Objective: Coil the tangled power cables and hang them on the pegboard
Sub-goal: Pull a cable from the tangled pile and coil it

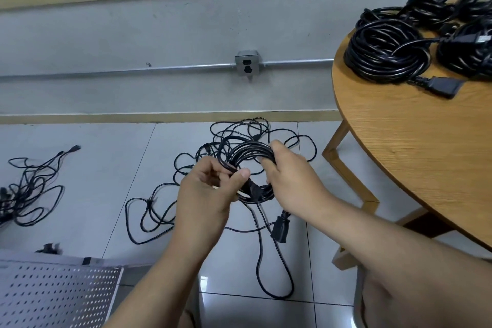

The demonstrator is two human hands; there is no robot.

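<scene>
The half-made coil sits in the middle of the frame, held up between my two hands over the floor tiles. I judge this cable light and limp, with some spring in it: the loops will likely fan open if I slacken, and the rubbery jacket should grip well enough. The best hold is across the whole bundle, not on a single strand.

My right hand is wrapped round the coil's right side, fingers curled through the loops and thumb over the top. My left hand is closed narrowly, thumb against fingers, pinching the strands at the coil's lower left.

A plug dangles below the bundle; being the heaviest part, it may swing and tug. More tangled cable lies on the floor behind my hands. The pegboard is at lower left, and finished coils rest on the table at upper right.
</scene>
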